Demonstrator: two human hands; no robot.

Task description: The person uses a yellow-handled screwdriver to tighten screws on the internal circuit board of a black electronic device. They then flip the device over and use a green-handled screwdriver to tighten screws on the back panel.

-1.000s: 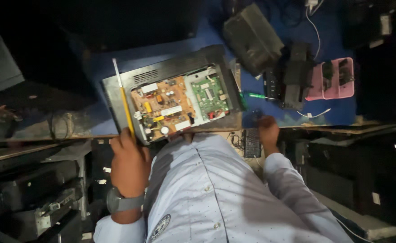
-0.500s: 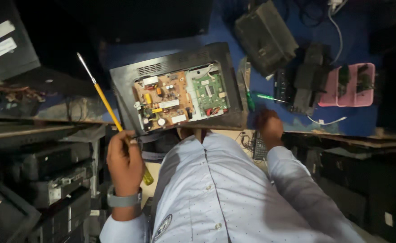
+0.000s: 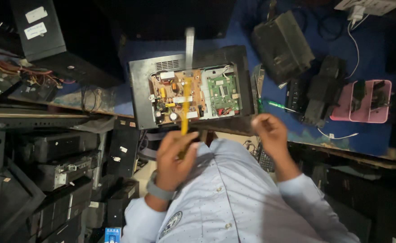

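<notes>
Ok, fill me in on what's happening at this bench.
A person in a light blue shirt sits at a blue workbench with an opened black electronic device in front of them, its brown circuit board and green circuit board exposed. The left hand holds a long yellow-handled tool, blurred, its shaft lying across the brown board. The right hand is loosely curled and empty beside the device. A green-handled screwdriver and a pink tray lie to the right.

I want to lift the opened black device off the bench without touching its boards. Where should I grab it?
Grip the black device by its bare outer edges, one hand from each short side. The brown board and green board lie exposed in the middle, facing up, so the plain rim seems the safer hold.
</notes>
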